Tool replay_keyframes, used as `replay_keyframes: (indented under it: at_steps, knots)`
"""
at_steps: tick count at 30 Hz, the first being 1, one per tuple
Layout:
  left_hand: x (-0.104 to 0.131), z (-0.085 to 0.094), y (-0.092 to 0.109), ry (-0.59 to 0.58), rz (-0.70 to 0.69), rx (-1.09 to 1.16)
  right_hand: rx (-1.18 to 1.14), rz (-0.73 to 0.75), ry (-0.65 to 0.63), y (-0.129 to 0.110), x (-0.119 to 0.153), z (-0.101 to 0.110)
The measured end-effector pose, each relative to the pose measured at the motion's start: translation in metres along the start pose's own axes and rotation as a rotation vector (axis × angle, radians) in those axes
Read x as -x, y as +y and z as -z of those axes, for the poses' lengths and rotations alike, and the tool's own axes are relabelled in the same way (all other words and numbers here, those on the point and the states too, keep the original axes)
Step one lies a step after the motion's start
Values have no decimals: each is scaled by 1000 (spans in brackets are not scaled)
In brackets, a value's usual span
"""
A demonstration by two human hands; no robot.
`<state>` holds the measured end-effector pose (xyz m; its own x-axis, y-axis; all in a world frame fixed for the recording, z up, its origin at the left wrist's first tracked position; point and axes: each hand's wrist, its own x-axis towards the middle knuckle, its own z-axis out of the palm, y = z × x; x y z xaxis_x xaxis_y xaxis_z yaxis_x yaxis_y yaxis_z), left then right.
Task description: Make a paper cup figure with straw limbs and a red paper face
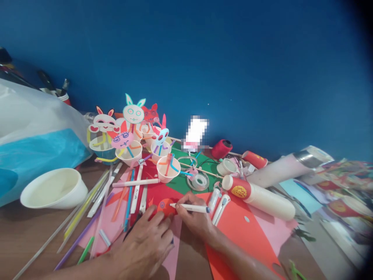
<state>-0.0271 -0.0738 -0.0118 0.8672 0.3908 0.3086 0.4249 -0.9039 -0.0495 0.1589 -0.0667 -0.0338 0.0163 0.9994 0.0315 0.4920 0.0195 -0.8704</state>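
Note:
My right hand (pixel 194 216) is closed around a white marker pen (pixel 194 208), its tip on a round red-orange paper cutout (pixel 167 206). A small drawn eye shows on the cutout's left side. With curled fingers, my left hand (pixel 151 233) holds the cutout's lower edge, and partly hides it. Just beyond stands a white paper cup (pixel 168 170) with bent straws for arms. Behind it are several cups with paper animal heads, among them a pink one (pixel 122 140) and a white rabbit (pixel 133 113).
Straws (pixel 84 206) and markers (pixel 136 190) lie at left near a white bowl (pixel 54 188). Tape rolls (pixel 199 181), a box cutter (pixel 221 209), stacked cups (pixel 259 196) and orange paper (pixel 236 233) are at right. A bright phone screen (pixel 196 132) stands against the blue wall (pixel 186 58).

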Motion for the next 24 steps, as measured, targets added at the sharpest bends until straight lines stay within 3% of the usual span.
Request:
replay_keyframes:
  at_steps: [24]
  knots:
    - [-1, 0, -1, -24, -2, 16, 53, 25, 81, -2, -2, -3]
